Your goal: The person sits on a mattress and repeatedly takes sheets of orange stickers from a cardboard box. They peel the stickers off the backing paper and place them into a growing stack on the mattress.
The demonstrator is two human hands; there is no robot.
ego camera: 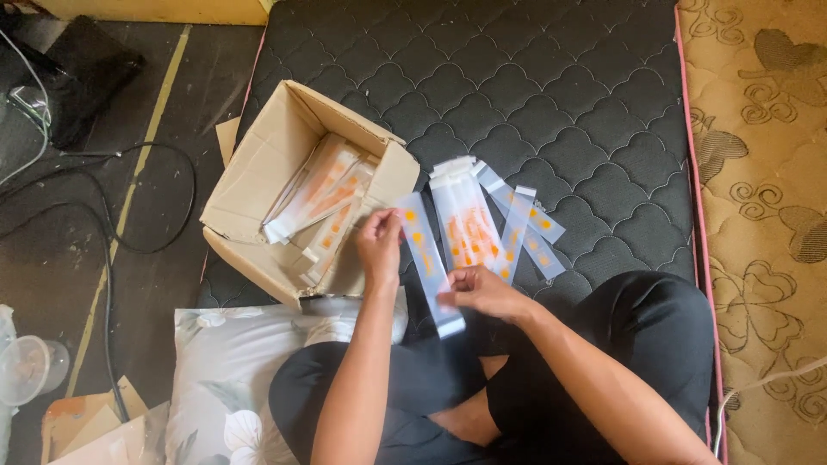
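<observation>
- Two hands share one long clear plastic sleeve with orange print (pixel 428 263): the left hand (pixel 379 244) pinches its upper edge between fingers and thumb, and the right hand (pixel 482 291) is closed on its lower part, near the white end strip.
- That held sleeve hangs at a slant just above the black quilted mattress (pixel 551 86), between the cardboard box (pixel 258 185) and the pile of laid-out sleeves (pixel 495 226).
- Judging by how things lie, the sorting looks partly done: several sleeves already lie fanned on the mattress just right of the box, overlapping one another, while a good number remain in the box.
- The cardboard box lies open with its flaps spread, its mouth turned up and toward the person; inside, bundles of the same orange-printed sleeves (pixel 323 202) lie stacked at an angle. How many are left I cannot count.
- A clear plastic cup (pixel 30 368) stands on the dark floor at the far left; whether anything is in it cannot be told.
- A floral pillow (pixel 224 370) lies beside the person's crossed legs, touching the box's near corner.
- Black cables (pixel 112 215) trail across the floor, well apart from the hands.
</observation>
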